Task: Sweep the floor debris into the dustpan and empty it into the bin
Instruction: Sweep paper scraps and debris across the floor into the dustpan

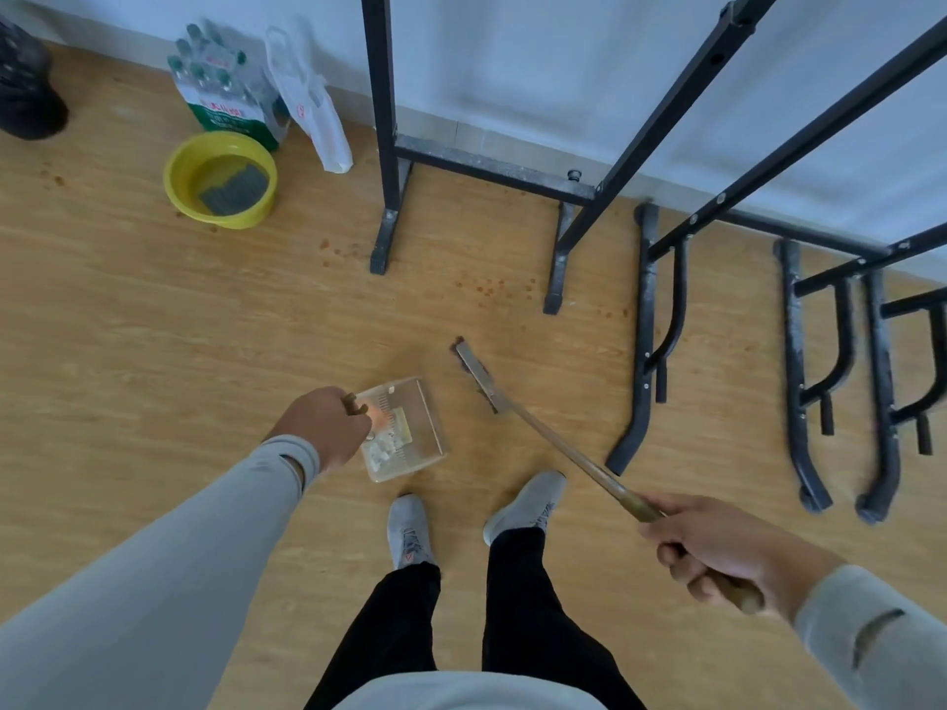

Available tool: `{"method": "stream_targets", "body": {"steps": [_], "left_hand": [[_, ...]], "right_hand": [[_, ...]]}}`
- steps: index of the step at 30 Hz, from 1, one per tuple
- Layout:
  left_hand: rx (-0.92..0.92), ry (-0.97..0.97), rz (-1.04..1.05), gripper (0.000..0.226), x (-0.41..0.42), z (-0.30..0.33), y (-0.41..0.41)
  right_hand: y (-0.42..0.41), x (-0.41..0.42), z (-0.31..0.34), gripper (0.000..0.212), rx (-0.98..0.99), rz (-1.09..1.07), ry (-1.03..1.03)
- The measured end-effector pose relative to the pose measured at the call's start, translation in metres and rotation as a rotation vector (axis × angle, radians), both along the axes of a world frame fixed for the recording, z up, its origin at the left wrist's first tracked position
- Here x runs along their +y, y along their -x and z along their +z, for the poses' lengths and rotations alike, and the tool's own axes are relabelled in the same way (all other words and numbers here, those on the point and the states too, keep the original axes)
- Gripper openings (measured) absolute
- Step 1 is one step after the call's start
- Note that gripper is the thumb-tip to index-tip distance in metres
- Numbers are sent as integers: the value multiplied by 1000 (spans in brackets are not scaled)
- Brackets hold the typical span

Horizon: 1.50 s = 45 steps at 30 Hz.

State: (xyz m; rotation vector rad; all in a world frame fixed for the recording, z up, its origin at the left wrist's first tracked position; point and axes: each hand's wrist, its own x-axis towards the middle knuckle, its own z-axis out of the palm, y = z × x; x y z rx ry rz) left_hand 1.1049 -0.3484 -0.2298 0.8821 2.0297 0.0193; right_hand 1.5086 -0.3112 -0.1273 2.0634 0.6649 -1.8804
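My left hand (328,425) grips the handle of a metal dustpan (428,427), which sits just in front of my feet. Inside the pan lie white crumpled scraps and a pale yellowish piece (387,443). My right hand (717,550) holds the wooden handle of a broom (558,448). Its flat head (474,371) is down at the floor to the right of the pan's open side, a short gap away. Small brown specks (487,287) dot the wooden floor further out, near the black frame feet.
Black metal frame legs (640,340) stand and lie along the wall to the right and ahead. A yellow basin (179,197), a pack of bottles (220,89) and a white plastic bag (317,110) sit at the far left wall. A black bag (25,89) fills the left corner.
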Motion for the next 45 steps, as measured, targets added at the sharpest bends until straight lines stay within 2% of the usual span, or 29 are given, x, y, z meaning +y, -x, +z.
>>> {"method": "stream_targets", "body": {"steps": [5,7,9,10,12,13,16,18,20,23,26,29,32,34,37,39,45], "left_hand": [[-2,46,33,15,-22,5,8],[-13,50,98,14,-30,2,10],[-18,61,140,12,-37,-4,11],[-16,64,145,12,-40,-6,11],[-1,60,134,14,-42,-9,10],[12,53,126,16,-42,-9,10],[25,41,115,19,-40,-9,8],[22,36,118,20,-40,-10,9],[17,26,127,21,-43,-10,9],[7,14,144,20,-49,-9,8],[-2,11,147,19,-48,-9,8],[0,10,139,19,-45,-9,8],[17,6,135,20,-44,-9,9],[22,13,128,21,-44,-10,9],[23,14,128,21,-47,-13,12],[16,23,130,22,-51,-14,14],[-38,25,99,25,-50,-1,9]], "right_hand": [[32,1,-53,38,-156,402,-107],[49,-5,-76,38,-151,495,-80],[68,-17,-86,27,-108,572,-49],[75,-24,-86,29,-89,618,-25],[86,-35,-78,45,-31,674,27],[86,-36,-71,51,16,631,66],[63,-17,-45,46,120,235,220],[38,-1,-29,40,106,104,188],[16,13,-14,40,65,64,147],[6,16,-4,42,30,184,38],[24,4,-26,40,-36,365,-71],[52,-11,-60,24,-125,608,-103],[74,-31,-70,39,-84,724,-41],[70,-40,-65,48,4,668,27],[41,-35,-47,51,74,318,153],[18,-34,-31,47,84,197,163],[-9,-52,11,38,97,9,82]]}}
